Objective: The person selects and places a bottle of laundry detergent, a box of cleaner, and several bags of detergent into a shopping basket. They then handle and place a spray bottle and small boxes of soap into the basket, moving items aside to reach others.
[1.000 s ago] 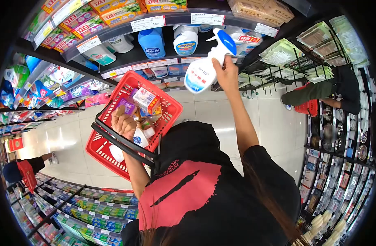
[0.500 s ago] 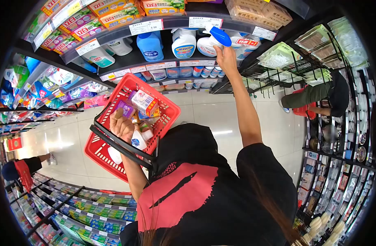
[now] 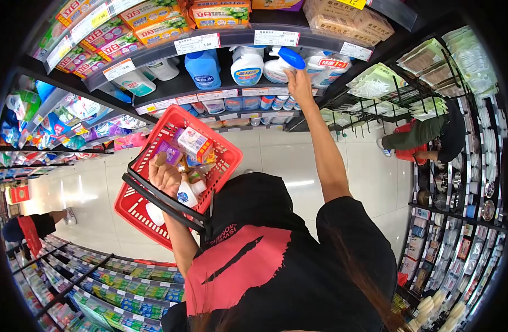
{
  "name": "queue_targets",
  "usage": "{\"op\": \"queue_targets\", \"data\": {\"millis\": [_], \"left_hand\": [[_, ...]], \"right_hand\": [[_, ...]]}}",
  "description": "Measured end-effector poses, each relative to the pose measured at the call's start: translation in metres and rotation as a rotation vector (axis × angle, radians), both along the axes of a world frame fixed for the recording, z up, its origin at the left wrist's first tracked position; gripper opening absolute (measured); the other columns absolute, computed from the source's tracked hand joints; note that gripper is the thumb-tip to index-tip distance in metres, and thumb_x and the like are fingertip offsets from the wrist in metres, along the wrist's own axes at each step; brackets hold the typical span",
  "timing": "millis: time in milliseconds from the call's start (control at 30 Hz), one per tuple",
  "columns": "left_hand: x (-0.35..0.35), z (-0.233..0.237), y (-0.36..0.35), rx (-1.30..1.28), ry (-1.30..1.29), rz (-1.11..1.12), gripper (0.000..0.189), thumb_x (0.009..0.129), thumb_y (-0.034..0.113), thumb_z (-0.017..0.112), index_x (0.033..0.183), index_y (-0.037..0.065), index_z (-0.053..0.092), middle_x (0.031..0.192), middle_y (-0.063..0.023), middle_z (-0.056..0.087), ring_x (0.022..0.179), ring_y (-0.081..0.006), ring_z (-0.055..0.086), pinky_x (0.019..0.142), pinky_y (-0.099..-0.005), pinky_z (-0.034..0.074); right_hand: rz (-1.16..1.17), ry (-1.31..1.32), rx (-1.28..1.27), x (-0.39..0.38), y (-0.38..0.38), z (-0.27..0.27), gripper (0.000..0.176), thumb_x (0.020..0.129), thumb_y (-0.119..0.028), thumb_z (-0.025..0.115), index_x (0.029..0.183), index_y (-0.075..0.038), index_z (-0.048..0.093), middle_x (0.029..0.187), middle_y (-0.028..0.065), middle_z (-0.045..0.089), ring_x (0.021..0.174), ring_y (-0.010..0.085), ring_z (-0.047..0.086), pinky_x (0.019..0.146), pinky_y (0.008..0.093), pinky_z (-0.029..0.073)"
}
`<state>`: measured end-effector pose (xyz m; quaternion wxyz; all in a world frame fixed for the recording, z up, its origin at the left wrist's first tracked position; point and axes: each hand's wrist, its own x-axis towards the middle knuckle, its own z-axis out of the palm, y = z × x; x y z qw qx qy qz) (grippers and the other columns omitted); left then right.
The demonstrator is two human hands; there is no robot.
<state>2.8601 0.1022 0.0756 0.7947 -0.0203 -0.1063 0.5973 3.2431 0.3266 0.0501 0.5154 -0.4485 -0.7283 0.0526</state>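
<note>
The right grip [image 3: 299, 83] is raised at the end of a stretched-out arm and is clenched around the neck of a white spray bottle [image 3: 276, 69], just under its blue trigger head. The bottle stands upright on the dark shelf [image 3: 174, 77], its body just left of the fingers and touching them. Beside it on the same shelf stand a white jug [image 3: 247, 66] and, further left, a blue jug [image 3: 203, 65]. Price tags [image 3: 276, 37] line the shelf edge above.

The left grip [image 3: 165, 174] is curled shut over a red basket [image 3: 133, 207]. The black handles [image 3: 154, 198] cross the arm just below the wrist, so the basket hangs there. Whether the fingers enclose anything I cannot tell. In the basket, close to this grip, lie a carton [image 3: 194, 141] and a small white bottle [image 3: 186, 193].

Far to the right, another person [image 3: 425, 133] crouches in the aisle.
</note>
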Motion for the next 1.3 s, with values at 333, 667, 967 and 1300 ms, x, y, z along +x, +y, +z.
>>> {"op": "queue_targets", "data": {"millis": [333, 667, 967, 1300], "left_hand": [[0.005, 0.002, 0.004, 0.009, -0.026, -0.041, 0.028, 0.095, 0.018, 0.028, 0.082, 0.000, 0.045, 0.041, -0.0045, 0.040, 0.028, -0.0100, 0.032, 0.030, -0.0218, 0.024], [0.005, 0.001, 0.008, 0.014, -0.026, -0.030, 0.028, 0.095, 0.018, 0.027, 0.081, 0.001, 0.044, 0.042, -0.0049, 0.042, 0.029, -0.0102, 0.033, 0.031, -0.0222, 0.025], [0.004, 0.003, 0.010, -0.017, -0.013, -0.022, 0.028, 0.095, 0.018, 0.027, 0.082, 0.000, 0.045, 0.041, -0.0043, 0.041, 0.028, -0.0100, 0.031, 0.030, -0.0221, 0.023], [0.000, -0.001, 0.012, -0.019, 0.002, -0.012, 0.026, 0.094, 0.017, 0.030, 0.080, 0.000, 0.045, 0.041, -0.0029, 0.039, 0.028, -0.0087, 0.030, 0.029, -0.0219, 0.021]], "right_hand": [[-0.048, -0.027, -0.142, 0.004, 0.057, 0.007, 0.035, 0.083, -0.010, 0.054, 0.116, 0.000, 0.047, 0.099, 0.0286, 0.057, 0.088, 0.0472, 0.053, 0.074, 0.0477, 0.044], [-0.562, -0.076, -0.397, -0.050, 0.009, -0.021, 0.076, 0.070, -0.028, 0.076, 0.115, 0.015, 0.032, 0.108, 0.0356, 0.050, 0.104, 0.0440, 0.051, 0.086, 0.0432, 0.044], [-0.608, 0.194, -0.575, -0.058, 0.042, -0.056, 0.068, 0.069, -0.026, 0.077, 0.105, 0.013, 0.034, 0.089, 0.0344, 0.058, 0.085, 0.0459, 0.059, 0.074, 0.0442, 0.049], [-0.569, 0.191, -0.482, -0.043, 0.087, -0.073, 0.063, 0.069, -0.021, 0.075, 0.104, 0.013, 0.035, 0.092, 0.0348, 0.057, 0.088, 0.0461, 0.058, 0.075, 0.0458, 0.049]]}}
